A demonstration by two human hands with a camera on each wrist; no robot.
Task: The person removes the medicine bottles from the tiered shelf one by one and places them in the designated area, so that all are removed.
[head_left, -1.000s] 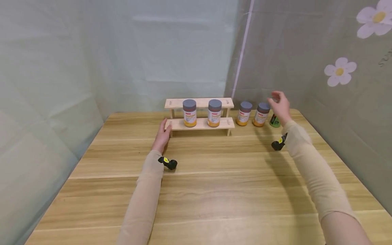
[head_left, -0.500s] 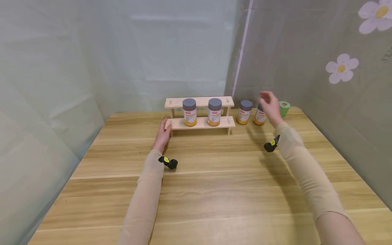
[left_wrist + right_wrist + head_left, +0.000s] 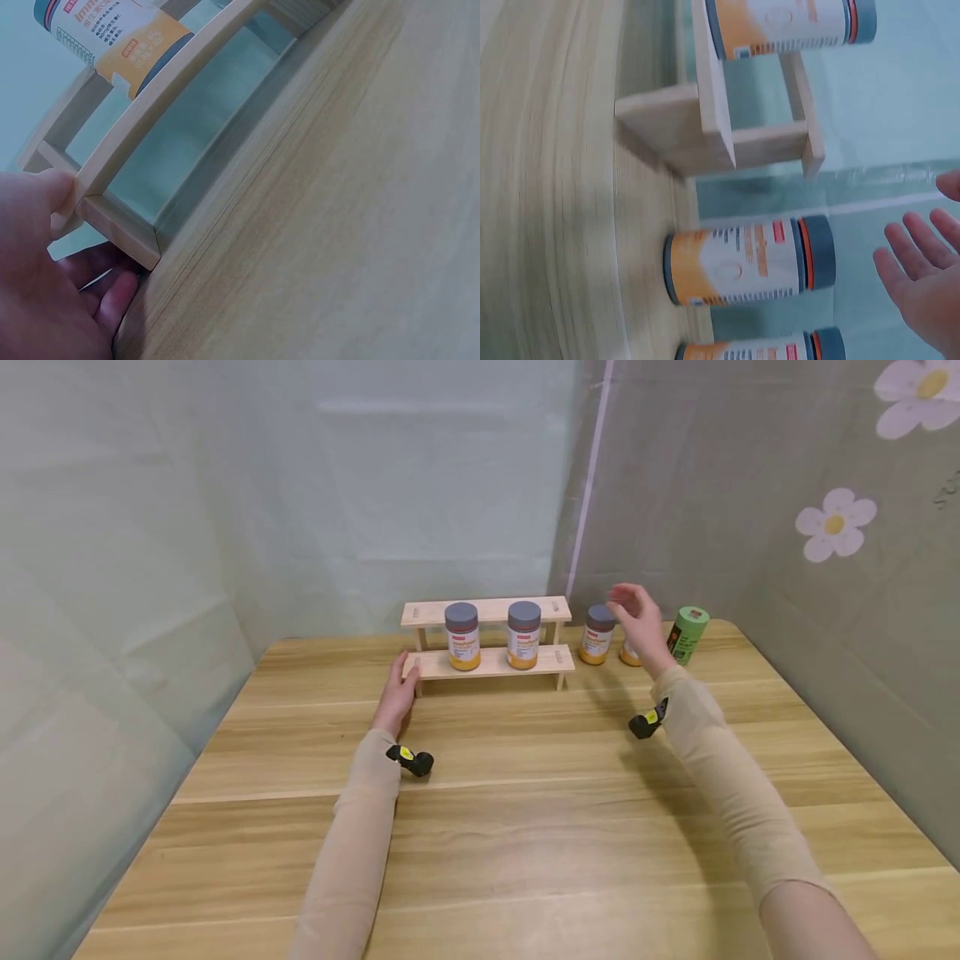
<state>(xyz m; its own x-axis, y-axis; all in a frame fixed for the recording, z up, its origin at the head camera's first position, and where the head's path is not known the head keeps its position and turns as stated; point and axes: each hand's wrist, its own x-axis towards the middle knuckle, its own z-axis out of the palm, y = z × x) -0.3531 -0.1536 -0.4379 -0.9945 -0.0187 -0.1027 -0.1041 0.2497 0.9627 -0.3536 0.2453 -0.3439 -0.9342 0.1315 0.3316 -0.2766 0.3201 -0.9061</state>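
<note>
Jar (image 3: 105, 34) label, partly cut off, maybe "Imm…", rest too blurry

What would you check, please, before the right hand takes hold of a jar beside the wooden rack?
1. Right hand free, fingers spread: ok.
2. Nearest jar upright on the table: ok.
3. Left hand steadying the rack at its left end: ok.
4. Free space on the lower shelf beside the two shelved jars: ok.
5. Second loose jar, mostly hidden behind the hand: cannot tell.
6. Green can clear of the reach: ok.
</note>
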